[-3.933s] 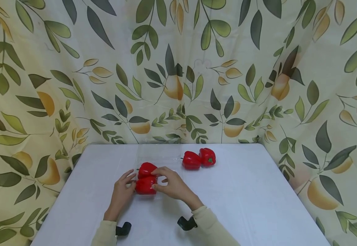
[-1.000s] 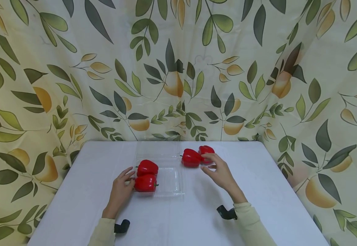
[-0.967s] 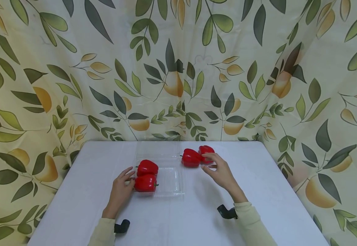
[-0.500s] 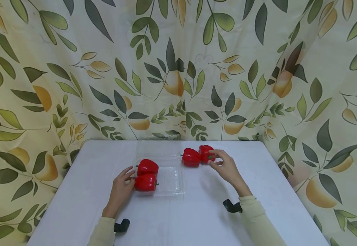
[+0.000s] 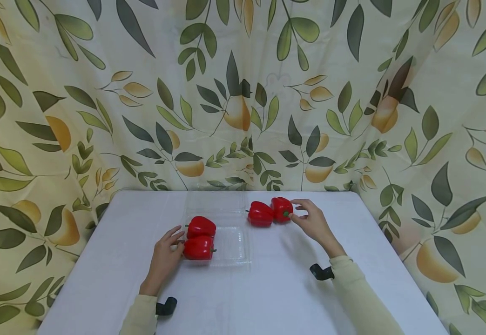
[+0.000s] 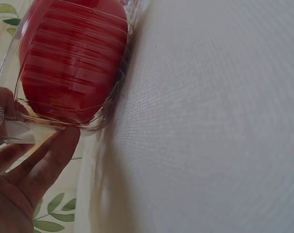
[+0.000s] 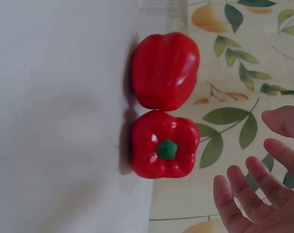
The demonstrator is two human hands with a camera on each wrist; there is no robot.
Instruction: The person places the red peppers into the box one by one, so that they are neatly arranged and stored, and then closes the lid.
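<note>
Two red bell peppers, a rear one [image 5: 201, 226] and a front one [image 5: 199, 248], lie in the left half of a clear plastic clamshell container [image 5: 238, 246]. My left hand [image 5: 165, 258] holds the container's left edge, its fingertips against the plastic wall in the left wrist view. Two more red bell peppers sit side by side on the table at the back right: one [image 5: 260, 214] on the left, the other [image 5: 281, 209] with its green stem facing forward. Just right of the latter is my right hand [image 5: 315, 224], fingers spread and relaxed, holding nothing in the right wrist view.
The container's raised clear lid [image 5: 215, 203] stands open toward the back. Everything rests on a white-covered table [image 5: 268, 298]. A leaf-and-fruit patterned curtain [image 5: 264, 153] hangs behind the table and along both sides. A dark wrist mount [image 5: 320, 272] juts out from the right sleeve.
Earlier my right hand was at the front pepper in the container. It moved to the table peppers, then slid right, uncovering the green stem. My left hand has stayed at the container's edge.
</note>
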